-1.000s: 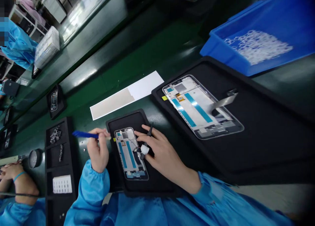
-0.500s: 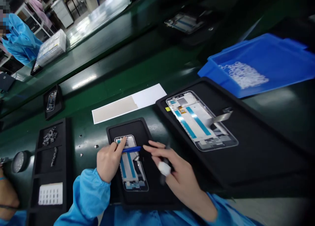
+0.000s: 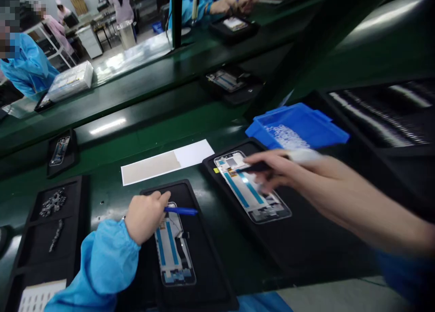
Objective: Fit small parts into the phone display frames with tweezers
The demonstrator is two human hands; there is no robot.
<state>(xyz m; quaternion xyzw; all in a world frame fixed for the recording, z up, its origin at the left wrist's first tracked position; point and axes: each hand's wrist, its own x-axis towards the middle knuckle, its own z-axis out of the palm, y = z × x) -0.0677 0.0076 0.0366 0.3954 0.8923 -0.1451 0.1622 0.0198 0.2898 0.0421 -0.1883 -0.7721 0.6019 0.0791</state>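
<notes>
My left hand (image 3: 145, 220) is closed round a blue stick tool (image 3: 181, 210) and rests on the top of a phone frame (image 3: 174, 254) lying in a small black tray (image 3: 190, 262). My right hand (image 3: 282, 169) reaches out over a second phone frame (image 3: 249, 189) on a larger black tray (image 3: 299, 239). It grips black tweezers (image 3: 251, 168), and a white cot sits on one finger. The tweezer tip points at the upper end of that frame.
A blue bin (image 3: 299, 126) with clear small parts stands behind the large tray. A white and tan sheet (image 3: 166, 160) lies on the green bench. A black compartment tray (image 3: 44, 239) with small parts sits at left. Other people work along the far benches.
My right hand has left the near phone frame and moved up and right to the far one. My left hand stays on the near frame. The view has tilted up.
</notes>
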